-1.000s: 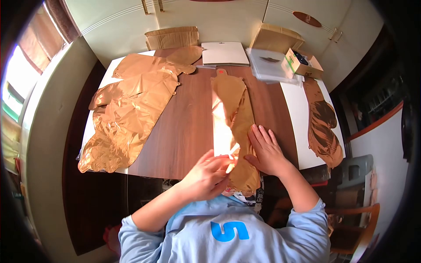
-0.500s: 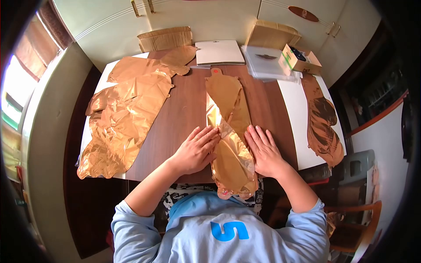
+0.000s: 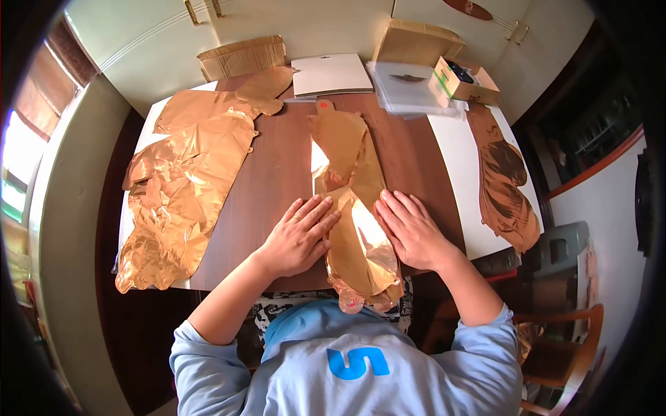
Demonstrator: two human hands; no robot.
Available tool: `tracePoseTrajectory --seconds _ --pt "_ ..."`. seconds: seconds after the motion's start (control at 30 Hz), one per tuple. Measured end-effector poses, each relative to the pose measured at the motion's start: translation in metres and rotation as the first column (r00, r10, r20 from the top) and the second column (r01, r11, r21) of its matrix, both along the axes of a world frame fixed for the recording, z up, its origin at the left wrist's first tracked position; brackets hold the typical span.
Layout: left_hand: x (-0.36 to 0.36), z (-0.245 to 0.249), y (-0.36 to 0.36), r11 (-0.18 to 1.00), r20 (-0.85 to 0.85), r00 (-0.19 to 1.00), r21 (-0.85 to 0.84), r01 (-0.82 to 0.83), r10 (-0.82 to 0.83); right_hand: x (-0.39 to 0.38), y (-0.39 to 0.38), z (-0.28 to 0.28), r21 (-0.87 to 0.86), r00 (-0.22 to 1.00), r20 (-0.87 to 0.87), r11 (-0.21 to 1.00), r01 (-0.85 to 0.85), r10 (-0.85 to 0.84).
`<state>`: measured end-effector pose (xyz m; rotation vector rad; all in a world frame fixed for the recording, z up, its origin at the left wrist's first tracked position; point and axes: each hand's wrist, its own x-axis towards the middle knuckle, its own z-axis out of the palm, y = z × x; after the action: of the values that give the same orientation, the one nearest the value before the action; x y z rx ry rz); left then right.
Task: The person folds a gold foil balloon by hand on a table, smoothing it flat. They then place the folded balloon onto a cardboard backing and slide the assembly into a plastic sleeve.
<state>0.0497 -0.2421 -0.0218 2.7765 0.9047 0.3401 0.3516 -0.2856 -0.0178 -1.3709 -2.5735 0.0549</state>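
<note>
A folded, deflated gold foil balloon (image 3: 355,149) lies lengthwise on the brown table (image 3: 274,166), its lower end hanging over the front edge near my lap. My left hand (image 3: 298,232) rests flat along its left edge, fingers stretched out and a ring on one of them. On the opposite edge lies my right hand (image 3: 414,229), palm down with fingers extended. Neither hand grips anything. Between them the foil is creased and shiny. A red dot marks the tab at the balloon's far end.
More flat foil balloons (image 3: 187,180) are piled at the left. A darker foil balloon (image 3: 501,180) lies on white board at the right. Along the back stand a white flat stack (image 3: 331,75), clear plastic sleeves (image 3: 409,93) and a small open box (image 3: 468,84). A wooden chair (image 3: 555,353) is at lower right.
The whole view has shifted slightly left and up. Both hands have slid a little toward me along the balloon's edges, and its lower part catches the light differently.
</note>
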Motion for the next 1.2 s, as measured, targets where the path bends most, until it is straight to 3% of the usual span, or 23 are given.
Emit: tracePoseTrajectory --seconds 0.43,0.53,0.63,0.73,0.8,0.87,0.97,1.2 --pt "0.001 -0.002 -0.001 1.0 0.052 0.998 0.006 -0.021 0.021 -0.001 0.012 0.014 -0.069 0.988 -0.152 0.997 -0.015 0.005" --pt "0.001 -0.003 -0.001 1.0 0.042 0.999 0.003 -0.025 0.025 0.002 0.014 0.012 -0.042 0.985 -0.171 0.998 -0.039 0.031" --pt "0.001 -0.001 -0.001 1.0 0.031 0.999 0.006 -0.025 0.025 0.006 0.019 0.01 -0.04 0.952 -0.303 0.998 -0.049 0.035" --pt "0.001 -0.002 -0.002 0.999 0.024 0.999 0.012 -0.03 0.03 -0.01 0.012 0.03 0.076 0.952 -0.306 0.997 -0.009 0.032" --pt "0.001 -0.002 -0.003 0.999 0.031 0.999 0.009 -0.035 0.035 -0.033 0.001 0.039 0.086 0.933 -0.343 0.992 -0.089 0.114" --pt "0.001 -0.002 -0.003 0.999 0.033 0.999 0.013 -0.032 0.032 -0.055 -0.012 0.029 0.072 0.927 -0.316 0.98 -0.186 0.199" --pt "-0.001 -0.002 -0.001 1.0 0.062 0.998 0.004 -0.013 0.013 -0.079 -0.024 0.007 0.032 0.939 -0.282 0.98 -0.195 0.196" --pt "-0.008 -0.002 0.034 1.0 0.128 0.992 -0.002 0.0 0.0 -0.08 -0.029 0.004 0.136 0.961 -0.17 0.971 -0.197 0.218"
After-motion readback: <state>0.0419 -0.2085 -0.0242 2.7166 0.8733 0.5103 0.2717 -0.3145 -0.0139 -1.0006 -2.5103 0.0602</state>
